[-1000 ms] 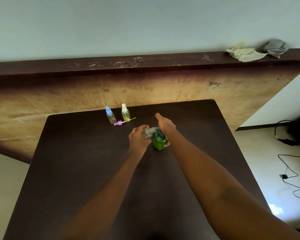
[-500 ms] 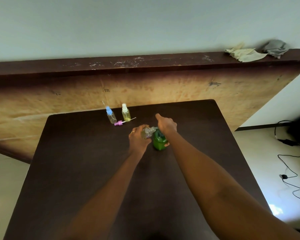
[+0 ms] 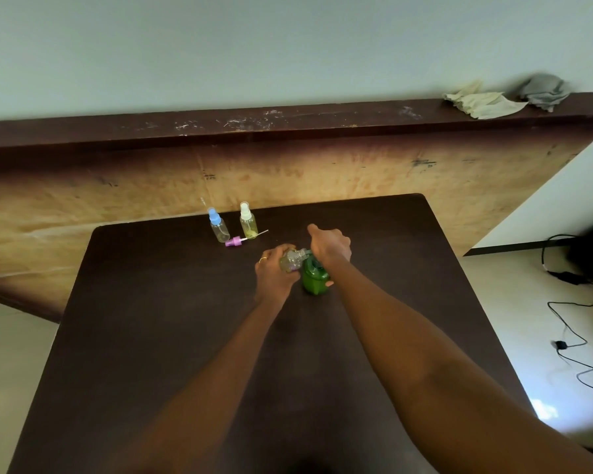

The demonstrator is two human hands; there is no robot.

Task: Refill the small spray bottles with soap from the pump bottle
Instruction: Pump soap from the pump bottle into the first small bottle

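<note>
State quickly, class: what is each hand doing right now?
Left hand: grips the small clear bottle, held against the pump.
Right hand: grips the green pump bottle over its top.

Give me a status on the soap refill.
Seemingly done: the white-capped bottle and blue-capped bottle stand capped, the white one showing yellowish liquid. In hand: the left hand holds an uncapped clear bottle at the spout of the green pump bottle; the right hand grips its top. Left: refit the pink spray cap lying nearby.
</note>
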